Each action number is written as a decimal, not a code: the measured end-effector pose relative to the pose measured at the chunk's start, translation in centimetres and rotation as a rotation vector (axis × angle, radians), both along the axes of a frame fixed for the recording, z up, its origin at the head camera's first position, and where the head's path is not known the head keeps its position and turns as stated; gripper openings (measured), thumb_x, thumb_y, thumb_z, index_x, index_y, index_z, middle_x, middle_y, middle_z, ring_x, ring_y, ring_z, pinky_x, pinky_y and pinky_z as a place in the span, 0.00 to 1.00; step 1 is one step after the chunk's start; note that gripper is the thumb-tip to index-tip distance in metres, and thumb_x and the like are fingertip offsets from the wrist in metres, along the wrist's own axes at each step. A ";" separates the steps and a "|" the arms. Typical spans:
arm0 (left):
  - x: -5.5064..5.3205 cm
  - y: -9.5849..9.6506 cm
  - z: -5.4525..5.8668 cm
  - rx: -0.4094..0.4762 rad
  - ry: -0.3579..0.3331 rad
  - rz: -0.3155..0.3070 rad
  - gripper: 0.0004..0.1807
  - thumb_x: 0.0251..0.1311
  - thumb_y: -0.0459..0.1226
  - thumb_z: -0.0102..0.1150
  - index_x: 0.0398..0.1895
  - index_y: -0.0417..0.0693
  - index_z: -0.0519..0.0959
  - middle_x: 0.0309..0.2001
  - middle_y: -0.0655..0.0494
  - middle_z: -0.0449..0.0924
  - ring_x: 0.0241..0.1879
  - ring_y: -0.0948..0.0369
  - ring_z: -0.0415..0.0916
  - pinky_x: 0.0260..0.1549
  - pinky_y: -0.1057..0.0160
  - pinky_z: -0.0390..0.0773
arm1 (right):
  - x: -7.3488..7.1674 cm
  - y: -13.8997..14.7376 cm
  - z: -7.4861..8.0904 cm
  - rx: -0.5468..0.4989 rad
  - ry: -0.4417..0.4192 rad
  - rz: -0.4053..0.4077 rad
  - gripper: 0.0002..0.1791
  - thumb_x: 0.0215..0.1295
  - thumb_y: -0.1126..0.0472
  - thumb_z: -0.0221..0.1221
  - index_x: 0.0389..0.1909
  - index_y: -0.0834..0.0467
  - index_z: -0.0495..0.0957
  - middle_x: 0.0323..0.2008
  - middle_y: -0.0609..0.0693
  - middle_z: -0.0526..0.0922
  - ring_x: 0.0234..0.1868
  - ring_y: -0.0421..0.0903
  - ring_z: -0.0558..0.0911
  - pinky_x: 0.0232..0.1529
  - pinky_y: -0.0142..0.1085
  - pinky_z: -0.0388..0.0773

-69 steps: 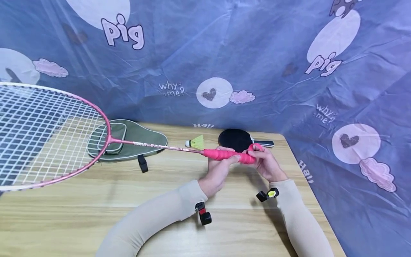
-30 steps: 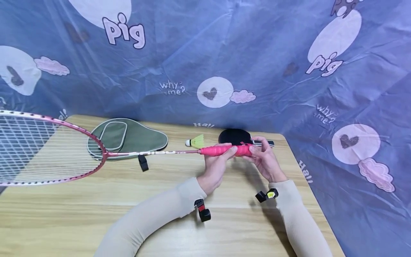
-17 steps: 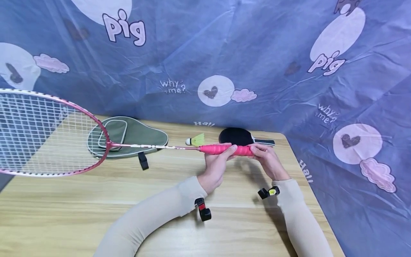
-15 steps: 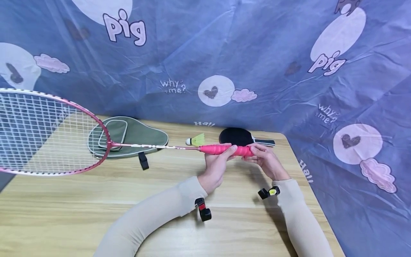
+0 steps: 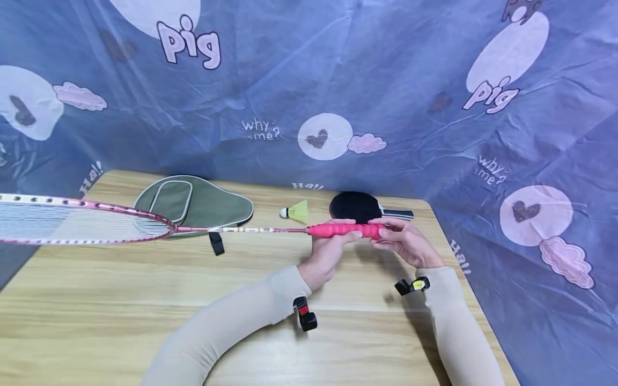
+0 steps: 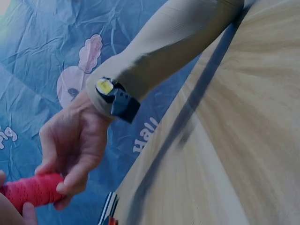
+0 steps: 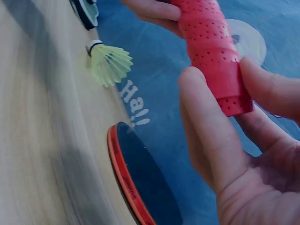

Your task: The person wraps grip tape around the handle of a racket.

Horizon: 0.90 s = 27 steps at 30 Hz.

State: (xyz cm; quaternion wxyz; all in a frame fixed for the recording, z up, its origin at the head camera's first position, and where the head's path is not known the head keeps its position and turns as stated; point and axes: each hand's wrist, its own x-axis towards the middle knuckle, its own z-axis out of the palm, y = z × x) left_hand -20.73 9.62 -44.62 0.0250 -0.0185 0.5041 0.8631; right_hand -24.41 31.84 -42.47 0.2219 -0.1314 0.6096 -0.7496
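Observation:
A pink and white badminton racket is held level above the table, its strung head to the left and seen nearly edge-on. Perforated pink-red grip tape winds in overlapping turns round its handle. Around the handle's middle, my left hand grips with the thumb along the near side. My right hand pinches the butt end between thumb and fingers; the right wrist view shows the fingertips on either side of the tape's last turn. In the left wrist view the right hand is at that same end.
Behind the handle lie a yellow shuttlecock and a black table tennis bat. A green racket case with a black buckle lies farther left on the wooden table. A blue printed cloth stands behind and at right.
The racket has rolled about its shaft, so its head goes from face-on to almost edge-on. A loose tape loop seen earlier at my right hand is gone; that hand has shifted slightly right.

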 end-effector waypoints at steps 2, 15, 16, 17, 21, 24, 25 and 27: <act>-0.2 -0.1 0.0 -0.013 0.015 -0.026 0.18 0.46 0.28 0.75 0.43 0.47 0.88 0.43 0.54 0.90 0.42 0.65 0.84 0.43 0.67 0.79 | 0.1 0.2 0.1 -0.028 0.004 0.022 0.19 0.73 0.76 0.48 0.55 0.61 0.83 0.46 0.55 0.87 0.42 0.52 0.91 0.49 0.41 0.85; -1.0 -1.7 -1.6 -0.166 0.105 -0.238 0.18 0.47 0.22 0.71 0.45 0.38 0.85 0.49 0.50 0.88 0.51 0.63 0.82 0.51 0.67 0.77 | 0.2 0.6 -1.6 -0.005 -0.110 0.096 0.21 0.75 0.75 0.44 0.50 0.58 0.85 0.45 0.55 0.88 0.43 0.50 0.91 0.48 0.36 0.85; -1.1 -1.9 -1.9 -0.155 0.118 -0.246 0.18 0.47 0.22 0.71 0.45 0.36 0.85 0.50 0.49 0.88 0.52 0.62 0.82 0.53 0.67 0.77 | 0.2 0.6 -1.9 -0.003 -0.123 0.105 0.21 0.75 0.75 0.44 0.50 0.58 0.85 0.45 0.55 0.88 0.43 0.50 0.91 0.48 0.36 0.85; -1.1 -2.1 -2.2 -0.147 0.130 -0.255 0.18 0.48 0.23 0.71 0.45 0.35 0.84 0.51 0.48 0.88 0.53 0.63 0.81 0.54 0.67 0.76 | 0.3 0.5 -2.1 -0.001 -0.127 0.109 0.21 0.75 0.75 0.44 0.50 0.58 0.85 0.45 0.55 0.87 0.43 0.50 0.91 0.49 0.36 0.85; -1.1 -2.6 -3.0 -0.168 0.187 -0.307 0.17 0.51 0.23 0.69 0.47 0.33 0.83 0.52 0.48 0.87 0.51 0.64 0.80 0.54 0.68 0.77 | 0.8 0.1 -2.7 -0.002 -0.091 0.072 0.21 0.74 0.77 0.45 0.49 0.57 0.85 0.45 0.54 0.88 0.42 0.51 0.91 0.48 0.37 0.86; -0.7 -2.7 -3.1 -0.189 0.192 -0.298 0.21 0.52 0.24 0.69 0.51 0.42 0.84 0.54 0.51 0.87 0.50 0.65 0.81 0.52 0.68 0.78 | 1.3 -0.5 -3.0 -0.013 -0.039 -0.007 0.23 0.71 0.79 0.47 0.48 0.56 0.87 0.44 0.50 0.89 0.42 0.47 0.91 0.47 0.37 0.86; -0.6 -2.7 -3.1 -0.173 0.174 -0.267 0.22 0.52 0.24 0.69 0.52 0.44 0.85 0.54 0.51 0.87 0.51 0.64 0.82 0.53 0.68 0.79 | 1.4 -0.7 -3.0 -0.023 -0.022 -0.036 0.23 0.70 0.80 0.48 0.48 0.56 0.87 0.44 0.50 0.89 0.43 0.46 0.90 0.47 0.37 0.86; -0.1 -2.7 -3.0 -0.143 0.122 -0.173 0.24 0.51 0.27 0.72 0.54 0.49 0.85 0.55 0.52 0.87 0.52 0.64 0.83 0.53 0.67 0.80 | 1.6 -1.1 -3.1 -0.060 -0.001 -0.097 0.23 0.68 0.81 0.50 0.48 0.57 0.87 0.45 0.49 0.88 0.44 0.45 0.90 0.48 0.37 0.86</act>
